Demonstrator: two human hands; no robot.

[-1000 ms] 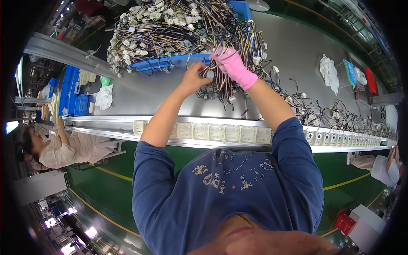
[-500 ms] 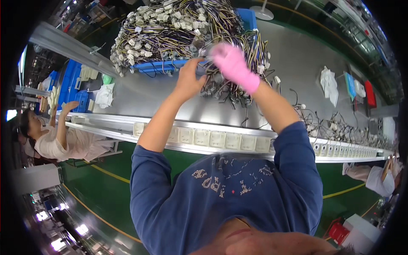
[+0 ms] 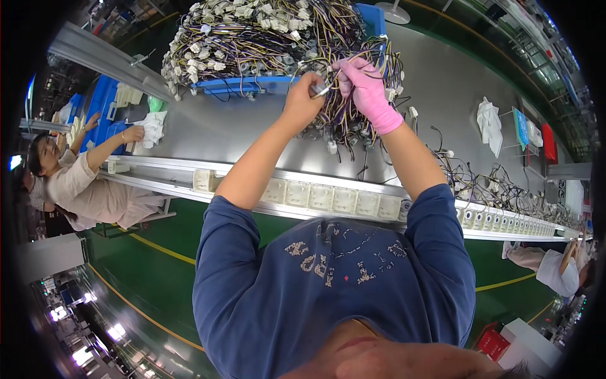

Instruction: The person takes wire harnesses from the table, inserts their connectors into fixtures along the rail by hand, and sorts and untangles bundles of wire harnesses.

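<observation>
My bare left hand point(image 3: 303, 103) pinches a white connector point(image 3: 321, 91) at the end of a wire harness, just in front of the heap. Close on its right, my right hand point(image 3: 368, 93) in a pink glove is closed on the harness wires point(image 3: 336, 77), fingertips together. Both hands are over the right front part of a blue bin point(image 3: 247, 83). The bin overflows with a tangled heap of wire harnesses point(image 3: 252, 47), with white connectors and yellow, black and purple wires. More harness ends point(image 3: 341, 136) spill onto the metal table below my right hand.
A conveyor track point(image 3: 303, 175) with a row of translucent square housings point(image 3: 320, 197) runs between my body and the metal table point(image 3: 435, 82). Loose black cables point(image 3: 486, 186) lie at right. A white cloth point(image 3: 488, 123) lies farther right. At left, a co-worker point(image 3: 95, 183) touches another white cloth point(image 3: 153, 129).
My left hand has moved right and closed on a white connector. My right hand has shifted slightly right and is pinching wires. The co-worker at left has reached to the white cloth.
</observation>
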